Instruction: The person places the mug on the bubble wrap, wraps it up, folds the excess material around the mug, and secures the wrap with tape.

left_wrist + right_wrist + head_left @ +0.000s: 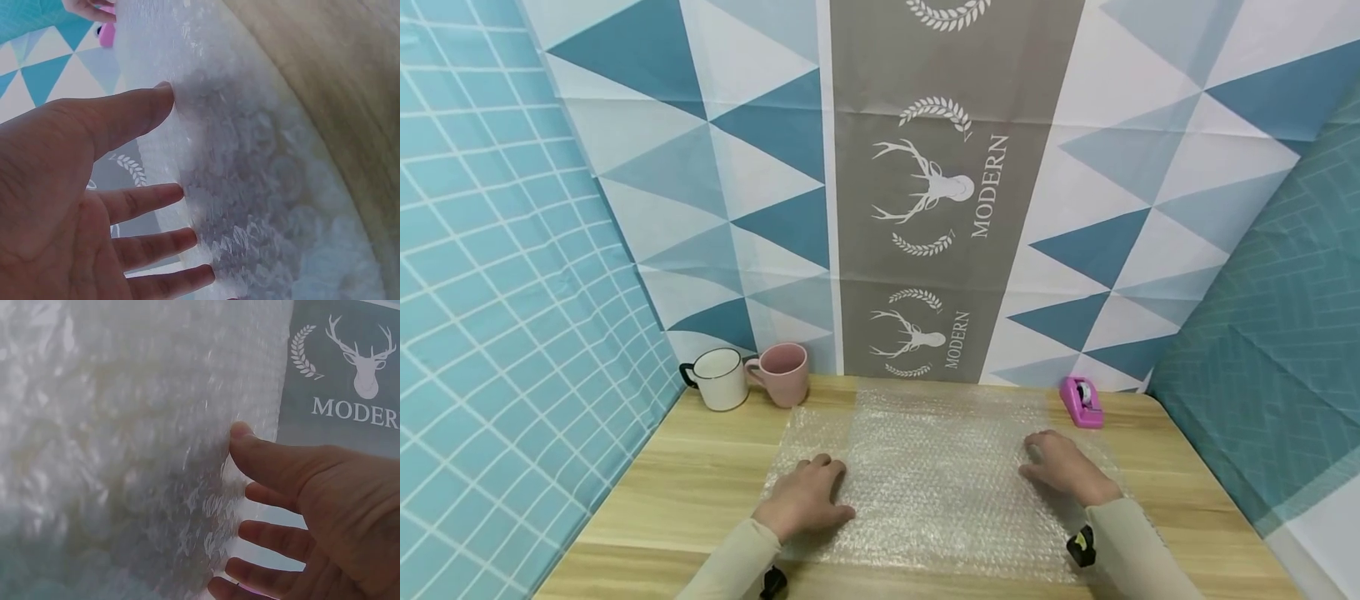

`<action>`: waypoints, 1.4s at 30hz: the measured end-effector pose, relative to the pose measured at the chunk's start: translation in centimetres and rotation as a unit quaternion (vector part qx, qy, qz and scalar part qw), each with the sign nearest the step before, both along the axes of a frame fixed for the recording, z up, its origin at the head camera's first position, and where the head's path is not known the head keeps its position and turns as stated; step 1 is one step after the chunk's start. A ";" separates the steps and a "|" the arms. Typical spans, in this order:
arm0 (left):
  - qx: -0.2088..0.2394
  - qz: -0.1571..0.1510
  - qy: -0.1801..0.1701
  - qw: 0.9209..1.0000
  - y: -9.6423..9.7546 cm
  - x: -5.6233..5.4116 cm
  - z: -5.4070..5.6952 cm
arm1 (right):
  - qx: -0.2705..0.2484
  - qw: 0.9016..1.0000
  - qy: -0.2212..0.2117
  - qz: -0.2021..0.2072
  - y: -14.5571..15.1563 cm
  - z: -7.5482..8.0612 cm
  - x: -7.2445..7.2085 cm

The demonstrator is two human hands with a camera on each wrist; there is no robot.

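Observation:
A sheet of clear bubble wrap (pixel 936 492) lies spread over the wooden table. Over its left part is my left hand (pixel 808 497), thumb apart from the fingers and nothing between them. In the left wrist view the fingertips (pixel 167 192) come right at the bubble surface. My right hand (pixel 1063 468) is over the sheet's right part, fingers loosely bent and holding nothing. The right wrist view shows its thumb and fingers (pixel 275 540) spread, the tips at the bubble wrap (pixel 125 437).
At the back left stand a white mug (pixel 721 380) with a black handle and a pink mug (pixel 782 375). A pink tape dispenser (pixel 1082 402) sits at the back right. Patterned cloth (pixel 925 183) hangs behind the wooden table (pixel 647 492).

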State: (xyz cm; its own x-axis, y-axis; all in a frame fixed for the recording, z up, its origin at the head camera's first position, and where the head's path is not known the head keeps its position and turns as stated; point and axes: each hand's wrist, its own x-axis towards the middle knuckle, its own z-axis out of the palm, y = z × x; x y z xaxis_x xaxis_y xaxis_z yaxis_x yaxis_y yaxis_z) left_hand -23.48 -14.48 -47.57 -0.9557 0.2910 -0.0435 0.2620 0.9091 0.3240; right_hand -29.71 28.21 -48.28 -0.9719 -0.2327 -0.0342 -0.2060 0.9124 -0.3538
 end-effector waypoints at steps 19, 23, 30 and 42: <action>0.025 0.040 0.047 0.998 -0.9 -0.3 0.6 | 0.007 1.000 -0.014 -0.008 -0.1 0.3 -0.4; 0.009 0.056 0.077 0.995 -1.9 -1.2 1.6 | 0.007 1.000 -0.013 -0.010 0.0 0.3 -0.5; 0.002 0.080 0.128 0.989 -4.9 -3.5 3.7 | 0.003 1.000 -0.017 -0.016 0.1 0.2 -0.4; 0.009 0.124 0.270 0.955 -9.2 -7.1 5.8 | 0.002 1.000 -0.011 -0.018 0.2 0.1 -0.3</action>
State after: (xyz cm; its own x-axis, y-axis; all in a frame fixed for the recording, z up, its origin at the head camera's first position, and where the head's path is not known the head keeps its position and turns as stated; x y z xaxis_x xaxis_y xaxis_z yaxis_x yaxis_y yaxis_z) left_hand -30.62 -23.70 -41.78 -0.8771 0.0492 0.4779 0.1732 0.9602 0.2189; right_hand -30.05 28.43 -48.20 -0.9788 -0.1968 -0.0564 -0.1645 0.9203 -0.3550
